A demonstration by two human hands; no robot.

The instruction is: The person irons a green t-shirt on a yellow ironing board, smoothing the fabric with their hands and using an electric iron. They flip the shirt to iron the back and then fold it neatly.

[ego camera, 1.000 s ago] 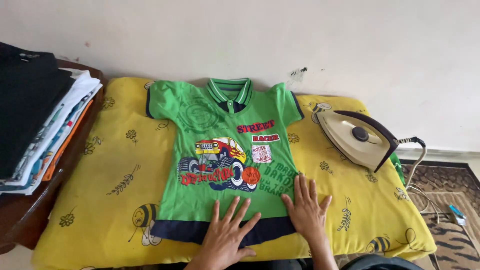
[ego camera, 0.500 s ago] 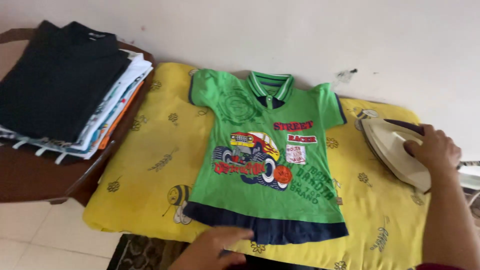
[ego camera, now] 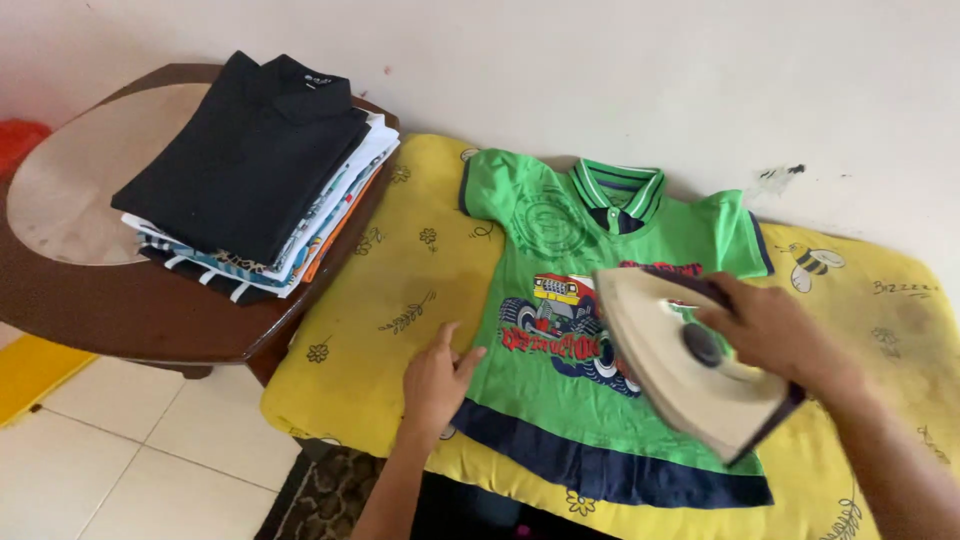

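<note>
Iron (ego camera: 680, 365) is grasped by right hand (ego camera: 775, 330) above green shirt (ego camera: 600, 330); left hand (ego camera: 435, 380), open and flat, presses the shirt's edge.

Folded clothes stack (ego camera: 255, 170) blocks left; yellow pad (ego camera: 390, 300) open.

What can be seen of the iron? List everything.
The iron is cream-coloured with a dark handle and a dark round dial on top. Its body looks like plastic. The right hand grips the handle. It sits tilted over the lower right part of the green shirt, pointed tip toward the collar. Whether its soleplate touches the cloth cannot be told. No cord shows.
</note>
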